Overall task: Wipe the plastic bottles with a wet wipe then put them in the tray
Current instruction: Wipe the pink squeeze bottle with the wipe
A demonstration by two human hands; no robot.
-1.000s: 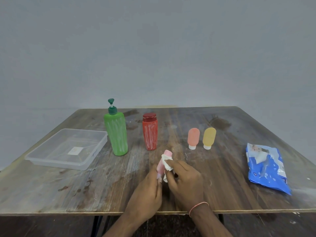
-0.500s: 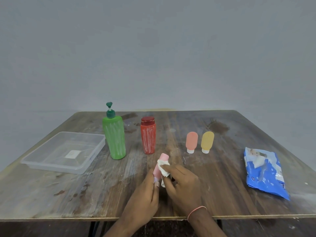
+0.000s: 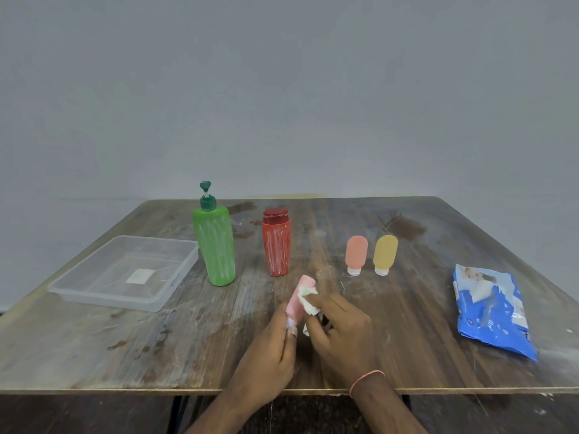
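My left hand [image 3: 269, 355] grips the cap end of a small pink bottle [image 3: 298, 300], which tilts up and away from me over the table. My right hand [image 3: 340, 333] pinches a crumpled white wet wipe [image 3: 308, 300] against the bottle's right side. A tall green pump bottle [image 3: 214, 245] and a red bottle [image 3: 276, 245], both streaked white, stand behind. Two small bottles, salmon [image 3: 356, 255] and yellow [image 3: 385, 253], stand cap-down to the right. The clear plastic tray [image 3: 175, 283] lies at the left with only a label inside.
A blue pack of wet wipes [image 3: 492, 311] lies near the table's right edge. The worn wooden table [image 3: 125, 349] ends just under my wrists. A plain grey wall stands behind it.
The wipe has slid slightly along the pink bottle's side. My view has tilted a little, so everything sits lower in the frame. The other bottles have not moved.
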